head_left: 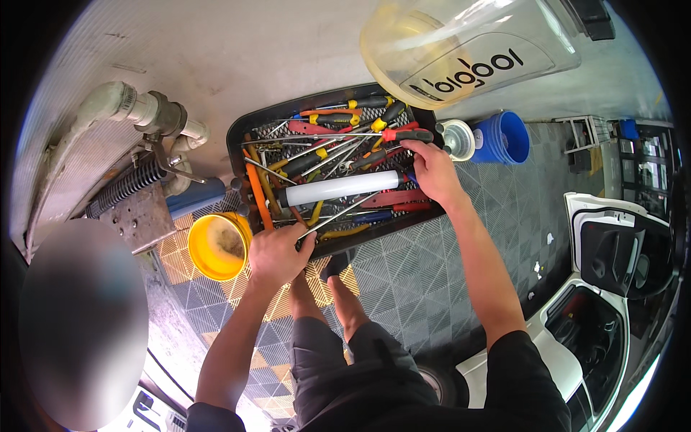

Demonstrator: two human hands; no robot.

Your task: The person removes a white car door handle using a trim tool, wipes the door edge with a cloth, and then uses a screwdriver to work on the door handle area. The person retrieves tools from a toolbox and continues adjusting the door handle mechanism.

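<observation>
A black tool tray (239, 129) is full of jumbled hand tools. At its near left corner, my left hand (277, 253) is closed around the lower end of a thin metal rod (342, 214); whatever is inside the palm is hidden. My right hand (434, 173) is at the tray's right side, its curled fingers against the red-and-black handle of a screwdriver (408, 135), whose long shaft points left over the other tools. Between my hands lies a white tube with dark ends (342, 188). Yellow-and-black screwdrivers (335, 119) and orange-handled tools (258, 189) surround it.
A yellow bucket (218, 246) stands left of the tray, near a vise-like metal fixture (137, 212) and wall pipe (108, 111). A clear container (475, 50) hangs beyond. A blue bucket (502, 137) stands at right, and a white car (561, 360) has its door open.
</observation>
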